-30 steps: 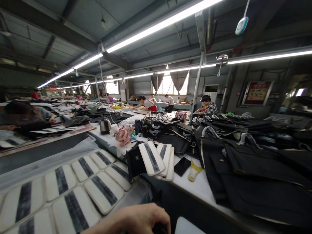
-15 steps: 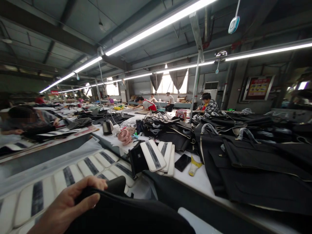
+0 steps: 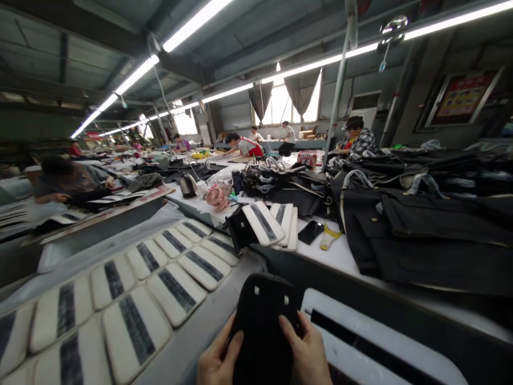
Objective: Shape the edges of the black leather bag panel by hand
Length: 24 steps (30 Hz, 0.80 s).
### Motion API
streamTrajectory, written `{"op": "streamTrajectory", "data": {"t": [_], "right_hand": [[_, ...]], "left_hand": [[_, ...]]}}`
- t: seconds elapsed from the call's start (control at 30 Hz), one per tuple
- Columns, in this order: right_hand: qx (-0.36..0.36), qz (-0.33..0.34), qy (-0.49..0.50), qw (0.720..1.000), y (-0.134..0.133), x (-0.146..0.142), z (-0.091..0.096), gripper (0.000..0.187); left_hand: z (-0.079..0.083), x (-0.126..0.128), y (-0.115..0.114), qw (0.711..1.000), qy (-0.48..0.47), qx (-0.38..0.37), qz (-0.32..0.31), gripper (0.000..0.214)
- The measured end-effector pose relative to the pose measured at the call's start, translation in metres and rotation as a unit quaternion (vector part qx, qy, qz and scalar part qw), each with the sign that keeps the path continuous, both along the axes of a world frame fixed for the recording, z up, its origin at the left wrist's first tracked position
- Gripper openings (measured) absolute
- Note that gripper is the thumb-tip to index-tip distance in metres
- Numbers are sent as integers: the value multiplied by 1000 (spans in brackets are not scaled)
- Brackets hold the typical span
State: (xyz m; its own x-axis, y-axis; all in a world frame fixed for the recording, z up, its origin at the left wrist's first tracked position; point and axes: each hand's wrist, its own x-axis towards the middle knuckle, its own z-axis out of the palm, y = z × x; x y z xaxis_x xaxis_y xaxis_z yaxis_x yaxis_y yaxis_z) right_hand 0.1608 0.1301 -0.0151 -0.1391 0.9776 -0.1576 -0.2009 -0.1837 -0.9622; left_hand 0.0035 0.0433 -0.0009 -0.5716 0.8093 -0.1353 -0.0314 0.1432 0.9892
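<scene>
A wide grey workshop (image 3: 256,69) runs back under strip lights (image 3: 196,24), with co-workers (image 3: 247,147) bent over benches in the distance and another person (image 3: 80,182) at a table on the left. Ahead and to the right, a long white-topped bench (image 3: 342,259) carries a broad heap of black bags (image 3: 420,230) with wrapped handles. On the nearer grey table (image 3: 224,310), pale striped panels (image 3: 182,289) lie side by side in rows, and a larger white board (image 3: 360,323) with a dark stripe sits at the lower right. The clearest change is at bottom centre: half a second ago one hand showed, pinching the edge of a black piece; now the left hand (image 3: 220,357) and the right hand (image 3: 309,354) are both on a black panel (image 3: 262,334), each clasping a long side with the thumb on the near face. It stands just beside the white board, its rounded end pointing away. My judgement is that this two-sided hold steadies the panel and leaves its face open to view. Near that end show two small white marks (image 3: 256,290), too small to identify.
</scene>
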Motion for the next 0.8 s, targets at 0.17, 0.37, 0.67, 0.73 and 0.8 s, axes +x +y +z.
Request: {"op": "streamTrajectory", "data": {"t": [0.17,0.37,0.67,0.73,0.8], "right_hand": [[-50,-83,-3,995,-23,9,-27,56],[-90,-101,-54,989,-27,1,-52,40],[-22,-130,-140,981,-3,-25,-24,41],[34,-116,-158,980,1,-29,-10,39],[83,-94,-164,978,5,-30,3,36]], "left_hand": [[-16,10,17,999,-27,1,-33,61],[-33,8,30,1000,-13,-4,11,64],[-7,-5,38,999,35,7,12,63],[-3,-6,39,999,35,15,30,60],[-1,-4,41,997,34,29,55,55]]}}
